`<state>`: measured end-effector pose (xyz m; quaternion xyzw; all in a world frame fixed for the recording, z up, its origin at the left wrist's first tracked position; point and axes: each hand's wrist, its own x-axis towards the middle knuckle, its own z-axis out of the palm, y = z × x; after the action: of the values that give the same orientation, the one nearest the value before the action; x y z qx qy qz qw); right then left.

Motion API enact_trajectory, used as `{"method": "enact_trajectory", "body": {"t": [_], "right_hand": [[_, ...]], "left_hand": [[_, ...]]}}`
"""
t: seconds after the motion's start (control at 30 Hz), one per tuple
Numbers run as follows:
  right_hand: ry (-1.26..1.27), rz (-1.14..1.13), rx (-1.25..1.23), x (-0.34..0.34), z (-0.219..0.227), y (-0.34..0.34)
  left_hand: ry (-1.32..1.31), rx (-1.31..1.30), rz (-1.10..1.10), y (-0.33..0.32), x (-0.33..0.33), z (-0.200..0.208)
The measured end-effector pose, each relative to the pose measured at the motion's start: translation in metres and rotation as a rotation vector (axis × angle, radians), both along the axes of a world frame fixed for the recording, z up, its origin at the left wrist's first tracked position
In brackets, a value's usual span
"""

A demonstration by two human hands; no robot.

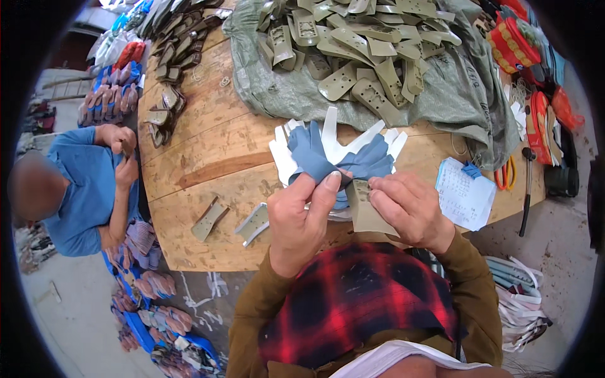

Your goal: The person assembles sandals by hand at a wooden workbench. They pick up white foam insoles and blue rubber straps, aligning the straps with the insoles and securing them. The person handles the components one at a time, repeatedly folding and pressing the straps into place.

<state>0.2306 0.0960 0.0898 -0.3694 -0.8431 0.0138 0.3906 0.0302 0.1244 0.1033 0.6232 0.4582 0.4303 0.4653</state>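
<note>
At the table's near edge, my left hand (299, 211) pinches a blue cut fabric piece (310, 154) between thumb and fingers. My right hand (409, 208) grips a curved olive plastic piece (364, 211) with small holes in it. The two held pieces meet between my hands, and their overlap is partly hidden by my fingers. More blue fabric (372, 159) fans out just beyond, on top of white pieces with long pointed strips (334, 135). Left of my left hand lie an olive plastic piece (209, 219) and a piece with a white edge (253, 223).
Many olive plastic pieces (372, 57) are heaped on a green woven sack (252, 82). Dark shaped pieces (170, 63) line the table's left side. A written sheet (465, 194), orange-handled scissors (506, 173) and a hammer-like tool (527, 189) lie right. A co-worker in blue (88, 189) sits left.
</note>
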Motion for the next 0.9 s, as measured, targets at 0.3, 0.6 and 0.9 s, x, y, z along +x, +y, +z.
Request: {"method": "enact_trajectory", "body": {"t": [0.3, 0.6, 0.9], "right_hand": [[-0.050, -0.061, -0.062, -0.001, -0.004, 0.000], [-0.076, -0.069, -0.186, -0.001, -0.008, -0.002], [-0.071, -0.110, -0.252, -0.005, -0.009, -0.004]], "left_hand": [[0.269, 0.101, -0.028, -0.011, -0.006, 0.021], [0.202, 0.238, 0.022, -0.018, 0.002, 0.017], [0.213, 0.203, -0.036, -0.017, 0.000, 0.021]]}}
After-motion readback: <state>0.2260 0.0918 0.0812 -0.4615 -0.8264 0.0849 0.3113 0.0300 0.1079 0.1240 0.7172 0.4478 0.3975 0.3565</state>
